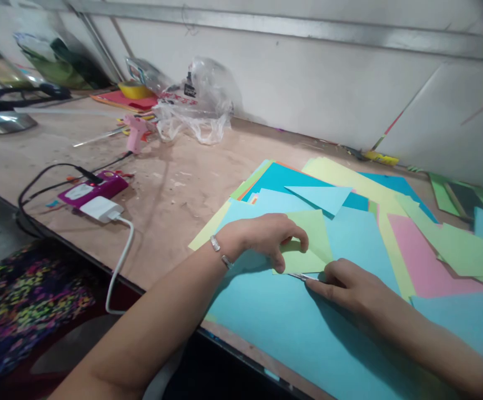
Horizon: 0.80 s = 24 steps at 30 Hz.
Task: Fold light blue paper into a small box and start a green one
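A light green paper square (314, 236) with a crease across its lower right lies on large light blue sheets (266, 316). My left hand (272, 236) rests over the square's left part, its fingers bent and the thumb apart from the forefinger, with the thumb tip at the near edge. My right hand (350, 283) is closed around scissors (302, 276). Their thin metal blades lie along the near edge of the square; the handles are hidden in my fingers. Just beyond the square lies a light blue paper triangle (322, 197).
Pink (420, 261) and green paper pieces (470, 250) overlap at the right. On the left are a purple power strip (94, 189), a white charger (102, 209) with its cable, and a pink glue gun (135, 133). A clear plastic bag (202, 105) stands near the wall.
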Available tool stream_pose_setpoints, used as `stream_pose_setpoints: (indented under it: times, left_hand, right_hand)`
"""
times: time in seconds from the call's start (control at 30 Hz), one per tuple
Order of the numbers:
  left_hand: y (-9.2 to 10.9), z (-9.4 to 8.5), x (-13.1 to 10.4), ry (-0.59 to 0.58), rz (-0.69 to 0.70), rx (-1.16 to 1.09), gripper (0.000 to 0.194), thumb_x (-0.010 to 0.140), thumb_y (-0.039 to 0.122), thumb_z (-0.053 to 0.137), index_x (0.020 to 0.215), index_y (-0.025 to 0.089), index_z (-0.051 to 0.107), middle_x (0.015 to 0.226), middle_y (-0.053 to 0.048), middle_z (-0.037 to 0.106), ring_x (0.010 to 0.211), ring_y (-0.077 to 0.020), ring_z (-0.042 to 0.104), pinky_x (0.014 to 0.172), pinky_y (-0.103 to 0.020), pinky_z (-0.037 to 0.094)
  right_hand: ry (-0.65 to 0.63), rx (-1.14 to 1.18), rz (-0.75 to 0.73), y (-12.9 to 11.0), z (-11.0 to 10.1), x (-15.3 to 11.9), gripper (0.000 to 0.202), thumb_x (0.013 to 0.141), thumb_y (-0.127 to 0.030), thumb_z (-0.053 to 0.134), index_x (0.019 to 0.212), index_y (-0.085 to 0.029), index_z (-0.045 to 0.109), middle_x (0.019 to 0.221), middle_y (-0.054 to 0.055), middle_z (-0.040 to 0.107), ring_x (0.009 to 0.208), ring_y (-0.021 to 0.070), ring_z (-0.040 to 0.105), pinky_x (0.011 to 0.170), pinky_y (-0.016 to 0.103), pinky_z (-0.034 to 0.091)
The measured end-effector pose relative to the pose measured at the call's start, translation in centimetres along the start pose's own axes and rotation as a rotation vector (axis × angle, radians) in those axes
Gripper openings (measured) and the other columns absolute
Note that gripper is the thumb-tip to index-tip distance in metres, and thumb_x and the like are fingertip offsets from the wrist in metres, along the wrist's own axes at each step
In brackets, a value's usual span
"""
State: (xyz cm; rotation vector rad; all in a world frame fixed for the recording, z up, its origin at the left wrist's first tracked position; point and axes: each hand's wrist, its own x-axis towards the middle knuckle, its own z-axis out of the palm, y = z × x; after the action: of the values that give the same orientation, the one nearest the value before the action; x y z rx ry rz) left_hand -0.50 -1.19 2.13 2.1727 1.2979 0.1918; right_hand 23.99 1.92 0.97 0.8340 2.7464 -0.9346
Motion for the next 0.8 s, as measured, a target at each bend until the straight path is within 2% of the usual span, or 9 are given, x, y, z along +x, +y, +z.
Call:
stream_pose_setpoints:
  times: [0.1, 0.27, 0.4, 0.53, 0.63, 0.7, 0.8]
  left_hand:
    - [0.0, 0.0, -0.1, -0.012, 0.01, -0.013, 0.049, 0.062, 0.019, 0.087, 0.107, 0.021, 0.067, 0.068, 0.005, 0.056, 0.063, -0.0135, 0.05, 0.059, -0.026, 0.037]
    - [-0.2, -0.1, 0.0, -0.031, 0.01, -0.009, 0.049, 0.066, 0.017, 0.082, 0.113, 0.021, 0.067, 0.071, 0.004, 0.056, 0.066, -0.0144, 0.052, 0.065, -0.025, 0.038]
    - [-0.4, -0.1, 0.1, -0.043, 0.007, -0.034, 0.054, 0.065, 0.016, 0.084, 0.116, 0.019, 0.067, 0.07, 0.004, 0.055, 0.066, -0.0141, 0.05, 0.066, -0.026, 0.036]
    - [-0.4, -0.1, 0.2, -0.033, 0.016, -0.029, 0.054, 0.064, 0.016, 0.085, 0.115, 0.019, 0.067, 0.069, 0.004, 0.054, 0.066, -0.0142, 0.05, 0.066, -0.025, 0.036]
    - [-0.3, -0.1, 0.1, -0.037, 0.014, -0.027, 0.054, 0.064, 0.016, 0.085, 0.115, 0.019, 0.068, 0.068, 0.005, 0.053, 0.065, -0.0137, 0.05, 0.063, -0.024, 0.035]
    - [-0.3, 0.0, 0.1, -0.032, 0.02, -0.028, 0.053, 0.064, 0.016, 0.084, 0.115, 0.02, 0.068, 0.067, 0.005, 0.054, 0.065, -0.0134, 0.05, 0.063, -0.024, 0.036]
    - [-0.3, 0.1, 0.1, -0.002, 0.0, -0.032, 0.056, 0.061, 0.014, 0.085, 0.114, 0.021, 0.069, 0.07, 0.004, 0.057, 0.067, -0.0138, 0.051, 0.064, -0.024, 0.036]
  right_hand:
    - [0.005, -0.037, -0.025, -0.6, 0.2, 0.1, 0.043, 0.1, -0.05, 0.032, 0.078, -0.021, 0.054, 0.08, 0.005, 0.058, 0.071, 0.0174, 0.054, 0.064, 0.031, 0.043]
    - [-0.008, 0.015, -0.004, -2.2, 0.0, 0.5, 0.041, 0.098, -0.053, 0.037, 0.076, -0.021, 0.054, 0.077, 0.002, 0.055, 0.072, 0.0175, 0.054, 0.067, 0.031, 0.042]
    - [-0.001, 0.06, 0.046, -2.8, -0.1, 0.9, 0.044, 0.096, -0.056, 0.039, 0.072, -0.022, 0.052, 0.072, 0.001, 0.053, 0.066, 0.0165, 0.051, 0.061, 0.031, 0.04]
    - [-0.007, 0.112, -0.03, -3.3, 0.6, 1.4, 0.041, 0.095, -0.056, 0.043, 0.077, -0.022, 0.057, 0.078, 0.002, 0.057, 0.07, 0.017, 0.053, 0.062, 0.031, 0.04]
    - [-0.041, 0.131, 0.014, -3.9, 0.9, 1.5, 0.044, 0.094, -0.059, 0.045, 0.074, -0.021, 0.057, 0.076, 0.002, 0.059, 0.066, 0.0156, 0.054, 0.057, 0.029, 0.04]
    - [0.042, 0.077, -0.041, -3.7, 0.5, 1.1, 0.042, 0.094, -0.056, 0.047, 0.073, -0.021, 0.059, 0.072, 0.001, 0.059, 0.062, 0.0147, 0.054, 0.054, 0.028, 0.041]
    - [0.316, -0.047, -0.186, -1.3, -1.2, 0.0, 0.032, 0.098, -0.04, 0.041, 0.09, -0.024, 0.068, 0.079, 0.004, 0.062, 0.069, 0.017, 0.059, 0.06, 0.029, 0.045]
